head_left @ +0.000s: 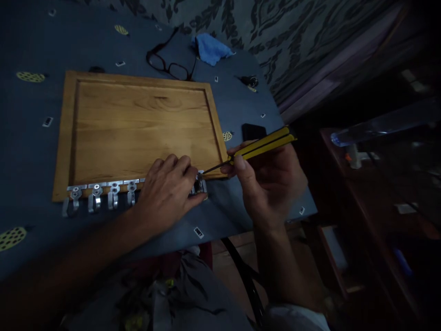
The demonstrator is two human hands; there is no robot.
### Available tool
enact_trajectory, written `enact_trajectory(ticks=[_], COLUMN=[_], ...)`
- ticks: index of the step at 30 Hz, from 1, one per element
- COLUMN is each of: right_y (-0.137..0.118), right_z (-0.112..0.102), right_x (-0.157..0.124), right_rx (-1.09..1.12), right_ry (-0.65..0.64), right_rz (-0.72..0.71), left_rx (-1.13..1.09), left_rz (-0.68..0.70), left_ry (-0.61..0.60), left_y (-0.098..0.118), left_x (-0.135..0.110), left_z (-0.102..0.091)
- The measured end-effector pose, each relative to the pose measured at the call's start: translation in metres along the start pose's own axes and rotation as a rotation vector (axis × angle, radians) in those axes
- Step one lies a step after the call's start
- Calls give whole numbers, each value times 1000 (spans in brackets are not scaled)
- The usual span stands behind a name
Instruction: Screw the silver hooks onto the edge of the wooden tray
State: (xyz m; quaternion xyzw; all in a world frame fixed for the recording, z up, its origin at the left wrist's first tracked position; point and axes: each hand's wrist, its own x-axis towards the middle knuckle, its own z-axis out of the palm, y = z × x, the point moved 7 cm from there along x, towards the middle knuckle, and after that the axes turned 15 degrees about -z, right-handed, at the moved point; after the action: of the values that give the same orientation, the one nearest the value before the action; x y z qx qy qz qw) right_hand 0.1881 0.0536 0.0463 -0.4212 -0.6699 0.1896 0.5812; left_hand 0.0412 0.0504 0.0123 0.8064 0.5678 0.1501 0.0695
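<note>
A wooden board with a raised rim (138, 124) lies on the cloth-covered table. Along its near edge runs a row of metal hooks (97, 195) fixed with cross-head screws. My left hand (168, 191) rests over the near right part of the board, its fingers curled and its thumb below, closed around the metal hook at the right end (200, 183). Wrapped by my right hand (270, 179) is a screwdriver (260, 146) with a yellow and black handle. Its thin shaft points left and down, and the tip is at that end hook; whether it sits in a screw is too small to tell.
Behind the board lie eyeglasses (168, 66) and a blue cloth (212, 49). A black flat object (254, 132) and a small dark item (250, 81) are to the right. The patterned tablecloth (27, 138) ends at the right, beside a dark reddish piece of furniture (358, 184).
</note>
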Motion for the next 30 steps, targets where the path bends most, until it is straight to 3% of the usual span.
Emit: enact_trajectory(ticks=[10,26,30], right_y=[6,6,3], right_z=[-6,-2,2], right_x=[-11,-15,-12], right_rx=[-81,-109,-124], right_ry=[-50,-73,-129], right_rz=[2,4,-9], left_rx=[6,26,27], left_rz=[11,13,18], left_ry=[45,44,61], left_y=[1,2,2], left_x=[0,0,0], left_z=[-2,-1,-1])
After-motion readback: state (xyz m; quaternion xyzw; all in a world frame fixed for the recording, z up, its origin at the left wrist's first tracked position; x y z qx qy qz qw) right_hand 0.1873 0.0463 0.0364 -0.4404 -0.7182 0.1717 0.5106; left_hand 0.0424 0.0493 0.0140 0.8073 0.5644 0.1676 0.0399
